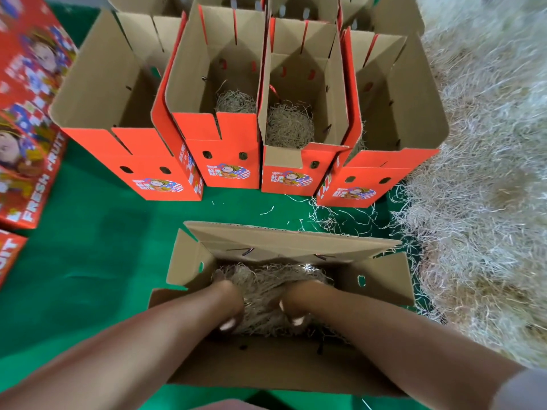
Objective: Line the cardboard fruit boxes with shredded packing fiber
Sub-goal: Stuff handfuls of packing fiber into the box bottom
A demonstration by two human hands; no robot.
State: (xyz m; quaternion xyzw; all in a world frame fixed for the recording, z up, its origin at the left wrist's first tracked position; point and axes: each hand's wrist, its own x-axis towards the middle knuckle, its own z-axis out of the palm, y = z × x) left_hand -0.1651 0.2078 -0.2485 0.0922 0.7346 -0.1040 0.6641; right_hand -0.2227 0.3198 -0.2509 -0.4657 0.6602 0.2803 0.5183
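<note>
Item: open brown cardboard fruit box (381, 279), nearest the wearer, standing on a green cloth (88, 247). The forearms cover part of its near wall, and its floor is hidden under a wad of pale shredded packing fiber (266, 279).

Left hand (229, 300) and right hand (296, 303): both are down inside the box, side by side and just apart. Their fingers are curled into the wad, gripping it, with the fingertips partly buried and blurred.

Behind: row of four upright orange boxes (231, 161). The middle two hold fiber, and the floors of the outer two are hidden by their walls.

Right: large loose fiber heap (479, 202), cropped at the frame edge.

Left: red printed cartons (29, 143), blurred and cropped.
</note>
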